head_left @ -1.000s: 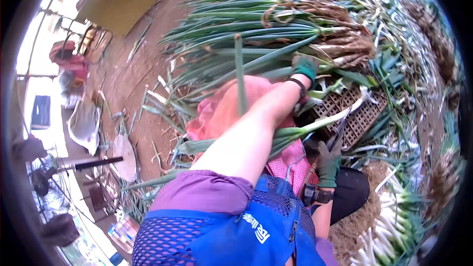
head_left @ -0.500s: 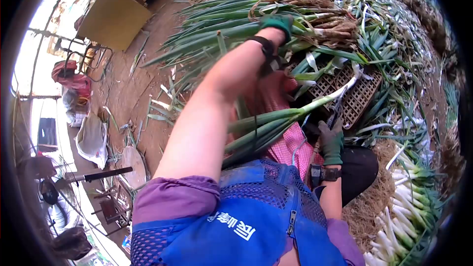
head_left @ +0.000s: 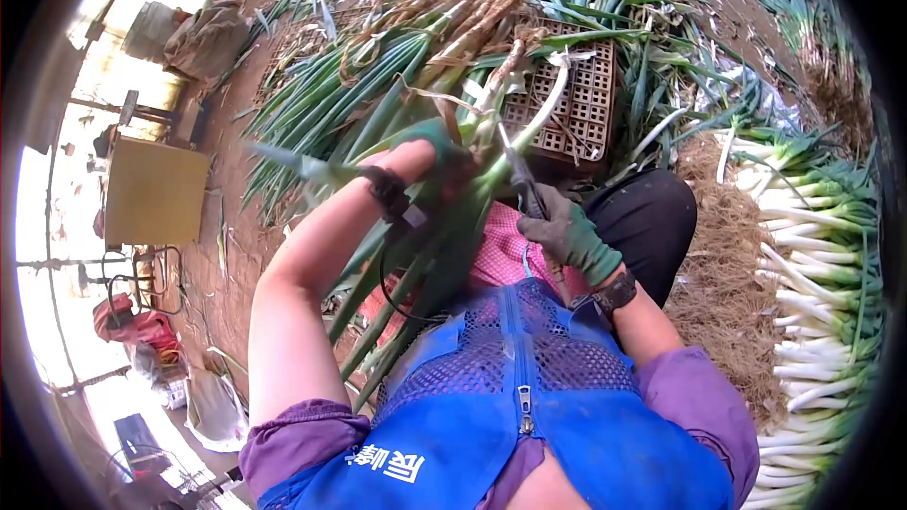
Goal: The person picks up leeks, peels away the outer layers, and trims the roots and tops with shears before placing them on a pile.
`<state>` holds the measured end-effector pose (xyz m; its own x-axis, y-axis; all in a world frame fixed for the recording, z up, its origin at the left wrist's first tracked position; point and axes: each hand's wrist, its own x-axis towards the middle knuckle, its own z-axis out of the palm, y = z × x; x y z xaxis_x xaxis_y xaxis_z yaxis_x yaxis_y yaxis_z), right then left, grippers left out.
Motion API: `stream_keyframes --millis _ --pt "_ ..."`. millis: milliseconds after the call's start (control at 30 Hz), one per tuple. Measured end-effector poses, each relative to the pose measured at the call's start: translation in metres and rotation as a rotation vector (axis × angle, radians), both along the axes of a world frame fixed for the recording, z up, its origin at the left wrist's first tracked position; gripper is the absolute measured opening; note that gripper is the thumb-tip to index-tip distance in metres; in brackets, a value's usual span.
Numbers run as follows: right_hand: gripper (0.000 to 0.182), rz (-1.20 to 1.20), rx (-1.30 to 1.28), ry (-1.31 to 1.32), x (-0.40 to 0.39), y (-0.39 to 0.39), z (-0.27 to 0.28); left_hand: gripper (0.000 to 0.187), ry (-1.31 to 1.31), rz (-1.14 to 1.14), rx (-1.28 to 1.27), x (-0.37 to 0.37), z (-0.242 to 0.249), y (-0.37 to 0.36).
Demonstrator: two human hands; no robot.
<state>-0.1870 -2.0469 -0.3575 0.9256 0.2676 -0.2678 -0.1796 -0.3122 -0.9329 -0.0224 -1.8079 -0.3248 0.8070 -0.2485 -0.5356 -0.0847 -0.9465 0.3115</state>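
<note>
My left hand (head_left: 433, 146), in a green glove and partly blurred, is closed around a green onion (head_left: 493, 99) with a brown, dry-skinned root end. Its blurred leaves trail to the left. Beside it, a cleaner white-stemmed green onion (head_left: 546, 113) slants across my lap, its leaves running down under my left arm. My right hand (head_left: 572, 236), also gloved, grips an air blow gun (head_left: 522, 175). The gun's thin metal nozzle points up at the stems. Pink checked cloth (head_left: 496, 250) covers part of my lap.
Ahead stands a brown perforated crate (head_left: 567, 104). A heap of untrimmed green onions (head_left: 350, 99) lies at the front left. On the right, rows of white-stemmed onions (head_left: 803, 283) lie with their roots (head_left: 723, 274) towards me. Loose leaves litter the ground.
My left hand has come back from the heap towards my lap with a green onion. My right hand has risen with the blow gun towards the stems. The view has turned.
</note>
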Motion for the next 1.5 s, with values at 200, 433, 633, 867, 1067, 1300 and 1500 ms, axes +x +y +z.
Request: stream_keyframes --millis 200,433,633,867,1067,1300,1500 --pt "0.059 -0.08 -0.101 0.039 -0.027 0.007 0.002 0.058 -0.015 0.1 0.075 -0.035 0.023 -0.036" --pt "0.056 -0.115 -0.007 -0.062 -0.024 0.013 0.01 0.039 0.196 0.2 -0.216 -0.021 0.026 -0.005" --pt "0.046 -0.008 -0.049 0.062 -0.011 0.015 0.019 0.035 0.184 0.259 -0.565 -0.008 -0.004 0.029" --pt "0.047 -0.112 -0.166 -0.014 0.026 0.022 -0.009 0.073 -0.165 0.017 0.102 0.01 -0.026 -0.016" --pt "0.044 -0.212 -0.176 -0.064 0.033 0.018 -0.017 0.048 0.23 -0.106 -0.157 0.024 -0.037 -0.023" --pt "0.061 0.008 -0.008 -0.023 -0.019 -0.001 0.037 0.013 0.041 -0.389 -0.852 0.013 0.005 0.039" --pt "0.059 -0.159 0.061 -0.074 -0.021 -0.005 0.035 0.021 0.307 -0.141 -0.858 -0.031 -0.052 0.051"
